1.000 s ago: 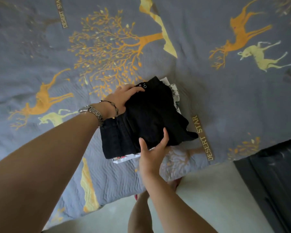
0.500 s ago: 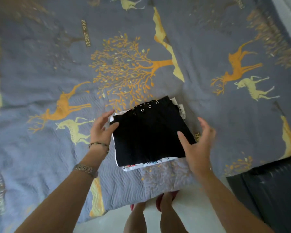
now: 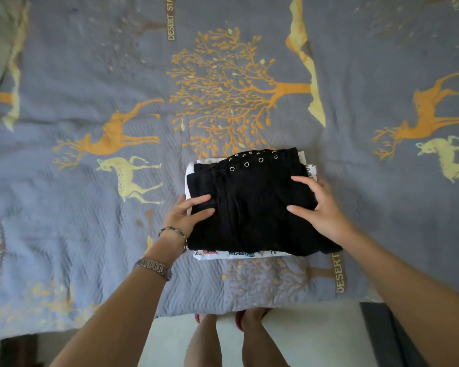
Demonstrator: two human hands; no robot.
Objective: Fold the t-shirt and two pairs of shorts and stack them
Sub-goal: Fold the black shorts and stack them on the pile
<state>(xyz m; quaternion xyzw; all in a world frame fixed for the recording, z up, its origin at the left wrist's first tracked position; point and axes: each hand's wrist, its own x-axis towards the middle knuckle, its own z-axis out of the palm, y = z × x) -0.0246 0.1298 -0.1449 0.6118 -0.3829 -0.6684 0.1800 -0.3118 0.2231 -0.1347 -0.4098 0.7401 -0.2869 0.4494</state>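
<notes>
While your left hand [image 3: 190, 214] and right hand [image 3: 319, 205] lie spread flat on the black shorts [image 3: 252, 205], topping the white t-shirt [image 3: 224, 255] near the bed's edge [image 3: 249, 304], a sideways push could shift the stack.

Matt black cloth shorts [image 3: 255, 205] with shiny metal eyelets [image 3: 260, 160], quilted matt bedspread [image 3: 90, 207], metal watch band [image 3: 154, 267]

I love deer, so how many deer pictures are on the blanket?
6. Orange deer and pale yellow deer left of the clothes pile; another orange and yellow pair far right; two faint grey ones along the top edge. The pile or arms may hide others.
</notes>
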